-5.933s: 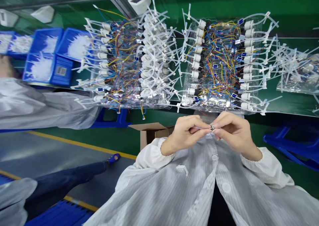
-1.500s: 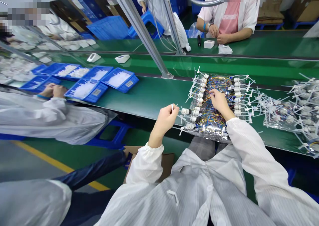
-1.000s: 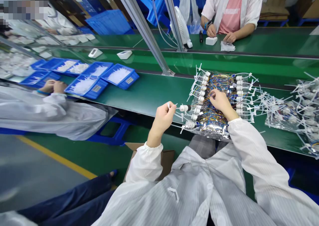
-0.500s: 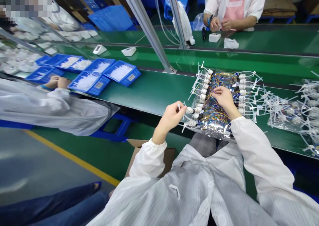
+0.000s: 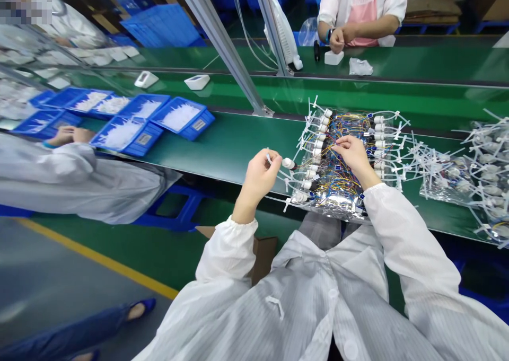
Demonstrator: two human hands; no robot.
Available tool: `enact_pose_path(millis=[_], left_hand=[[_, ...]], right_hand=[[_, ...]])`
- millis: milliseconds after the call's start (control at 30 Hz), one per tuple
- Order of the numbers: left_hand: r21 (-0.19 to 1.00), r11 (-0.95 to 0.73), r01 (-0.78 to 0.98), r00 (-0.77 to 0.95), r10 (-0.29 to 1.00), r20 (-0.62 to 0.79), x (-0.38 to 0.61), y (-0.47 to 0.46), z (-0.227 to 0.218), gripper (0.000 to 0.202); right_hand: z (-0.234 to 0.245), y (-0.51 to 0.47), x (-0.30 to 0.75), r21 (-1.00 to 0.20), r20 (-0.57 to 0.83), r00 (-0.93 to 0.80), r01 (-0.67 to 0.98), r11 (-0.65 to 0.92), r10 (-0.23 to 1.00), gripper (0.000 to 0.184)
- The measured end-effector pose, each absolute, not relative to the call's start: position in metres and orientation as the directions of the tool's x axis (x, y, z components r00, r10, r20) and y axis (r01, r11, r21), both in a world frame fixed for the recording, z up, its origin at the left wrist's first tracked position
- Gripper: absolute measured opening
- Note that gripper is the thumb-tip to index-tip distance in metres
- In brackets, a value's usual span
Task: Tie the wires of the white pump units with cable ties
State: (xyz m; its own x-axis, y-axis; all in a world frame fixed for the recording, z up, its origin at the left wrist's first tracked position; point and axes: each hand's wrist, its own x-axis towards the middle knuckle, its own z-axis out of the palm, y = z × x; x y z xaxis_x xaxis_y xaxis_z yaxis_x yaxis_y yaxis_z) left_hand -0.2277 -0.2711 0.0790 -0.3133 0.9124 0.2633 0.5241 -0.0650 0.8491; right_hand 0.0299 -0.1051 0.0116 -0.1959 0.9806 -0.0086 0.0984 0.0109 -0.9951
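Observation:
A clear plastic bag [image 5: 338, 207] lies on the green bench with rows of white cylindrical parts along both sides, each trailing white strips like cable ties, and coloured wires [image 5: 342, 183] across its middle. My left hand [image 5: 260, 175] is closed at the bag's left side, pinching a white strip. Just beyond its fingertips, one white cylinder [image 5: 289, 163] with a dark end sticks out to the left of its row. Over the middle of the bag, my right hand [image 5: 353, 157] has thumb and fingertips pinched together on thin yellow-orange wires.
More bagged parts with white strips [image 5: 449, 173] lie to the right. Blue trays [image 5: 191, 125] of white pieces stand left, by a co-worker's hands [image 5: 69, 134]. A metal post [image 5: 226, 48] rises behind the bench edge. Another person's hands [image 5: 338, 37] work across the line.
My left hand has moved left and slightly up with the strip, and the white cylinder has come out from its row. My right hand stays over the wires. The view has shifted slightly.

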Motion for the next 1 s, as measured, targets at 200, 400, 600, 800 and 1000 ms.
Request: enact_pose_path(millis=[200, 400, 600, 800, 1000], left_hand=[[0.987, -0.126, 0.100, -0.291, 0.945, 0.150, -0.216, -0.224, 0.077, 0.042], [0.902, -0.093, 0.423, -0.094, 0.985, 0.146, -0.192, -0.187, 0.082, 0.037], [0.484, -0.324, 0.813, 0.286, 0.946, 0.152, -0.178, -0.165, 0.071, 0.035], [0.385, -0.371, 0.845, 0.341, 0.928, 0.146, -0.175, -0.152, 0.056, 0.018], [0.417, -0.384, 0.823, 0.372, 0.921, 0.114, -0.175, -0.152, 0.055, 0.018]], right_hand=[[0.008, -0.104, 0.029, -0.990, -0.013, -0.221, 0.140, 0.018, 0.975, 0.026], [0.008, -0.105, 0.029, -0.991, 0.002, -0.240, 0.133, 0.035, 0.971, 0.026], [0.009, -0.106, 0.030, -0.991, 0.022, -0.227, 0.125, 0.051, 0.974, 0.025], [0.008, -0.107, 0.030, -0.988, 0.037, -0.209, 0.138, 0.067, 0.977, 0.028], [0.004, -0.107, 0.031, -0.963, 0.108, -0.206, 0.220, 0.154, 0.972, 0.029]])
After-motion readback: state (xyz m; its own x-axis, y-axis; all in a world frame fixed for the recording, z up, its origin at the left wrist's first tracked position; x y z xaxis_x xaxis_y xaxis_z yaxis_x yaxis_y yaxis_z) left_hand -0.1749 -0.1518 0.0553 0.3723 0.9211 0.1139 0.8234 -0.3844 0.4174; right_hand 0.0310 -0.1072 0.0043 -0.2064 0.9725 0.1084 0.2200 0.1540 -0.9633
